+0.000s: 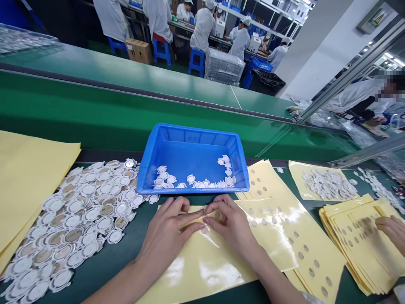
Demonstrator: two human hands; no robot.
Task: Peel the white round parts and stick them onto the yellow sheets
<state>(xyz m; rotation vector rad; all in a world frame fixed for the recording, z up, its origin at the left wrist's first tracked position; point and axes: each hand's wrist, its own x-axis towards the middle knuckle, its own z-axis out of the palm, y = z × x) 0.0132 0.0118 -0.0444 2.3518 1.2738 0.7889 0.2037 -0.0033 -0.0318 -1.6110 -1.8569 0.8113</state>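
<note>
My left hand [171, 226] and my right hand [230, 221] meet fingertip to fingertip over a glossy yellow sheet [202, 270]. Both are closed in a pinch, and the small piece between the fingertips is mostly hidden. On the sheet beside my right hand are several small round grey dots [264, 221]. Just beyond my hands stands a blue bin [193, 191] with small white ring-shaped parts [163, 177] inside. Left of my left hand spreads a large heap of round white parts [91, 211], some with brownish centres.
More dotted yellow sheets [311, 249] lie to the right, by a stack of yellow sheets [357, 236] touched by another person's hand [392, 232]. White pieces [329, 183] are heaped at back right. Plain yellow sheets [28, 177] lie at left. A green ledge [142, 80] runs behind the bin.
</note>
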